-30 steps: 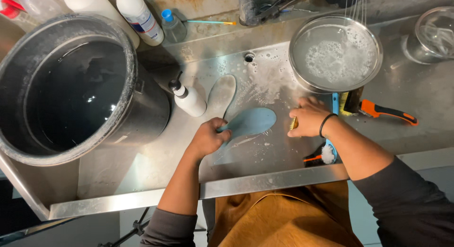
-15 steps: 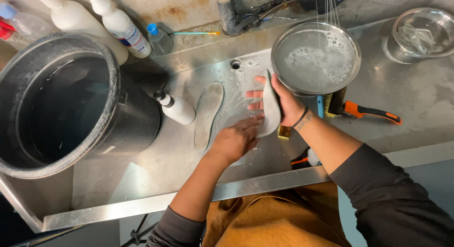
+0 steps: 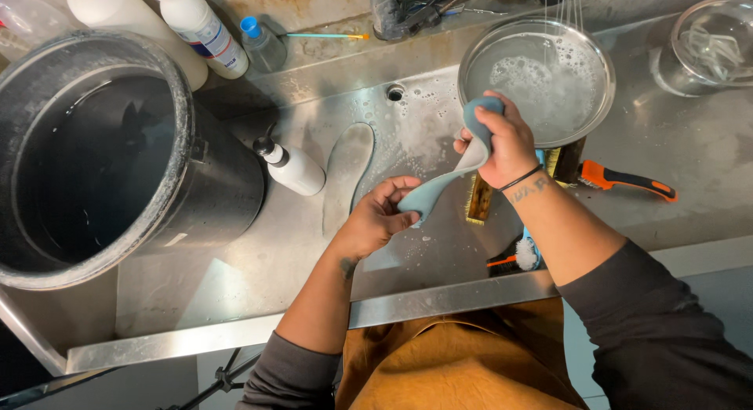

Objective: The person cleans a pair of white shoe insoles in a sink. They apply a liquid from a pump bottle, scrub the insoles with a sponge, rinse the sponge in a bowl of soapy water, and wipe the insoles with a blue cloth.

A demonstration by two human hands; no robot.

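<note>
Head view — both hands (image 3: 376,218) (image 3: 506,143) bend blue insole (image 3: 439,186).

One head-worn camera looks almost straight down, close over a wet steel sink counter (image 3: 259,276). The left hand (image 3: 375,222) and right hand (image 3: 506,143) sit near centre; beyond the fingertips the view ends at the back ledge.

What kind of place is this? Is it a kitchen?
More likely a washing station for shoe parts than a kitchen: a steel sink counter, a bowl of soapy water, scrub brushes, and both hands holding a blue insole.
</note>
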